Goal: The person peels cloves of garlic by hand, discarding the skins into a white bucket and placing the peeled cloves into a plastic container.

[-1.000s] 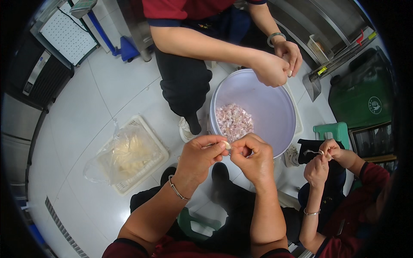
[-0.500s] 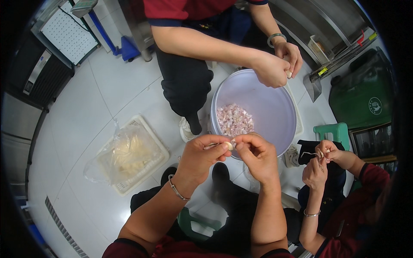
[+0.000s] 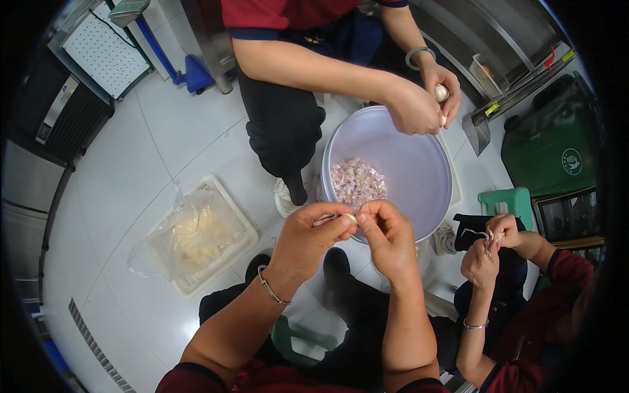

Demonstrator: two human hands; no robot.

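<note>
Near the tub's front rim, my left hand is closed, pinching a pale garlic clove between thumb and fingertips. A thin pale piece in its curled fingers is too small to make out. From the other side, my right hand pinches at the same clove with thumb and forefinger. Beyond both hands stands a big pale-lavender tub. Pinkish-white garlic skins lie heaped on the near-left part of its bottom.
Across the tub, a co-worker's hands hold garlic over its far rim. Another co-worker's hands work on garlic at the right. A plastic bag of pale pieces sits in a white basket at left. A green stool stands right.
My right hand has shifted slightly and its fingers have closed in on the clove. The co-worker across the tub has turned the left hand, so a white garlic bulb now shows there.
</note>
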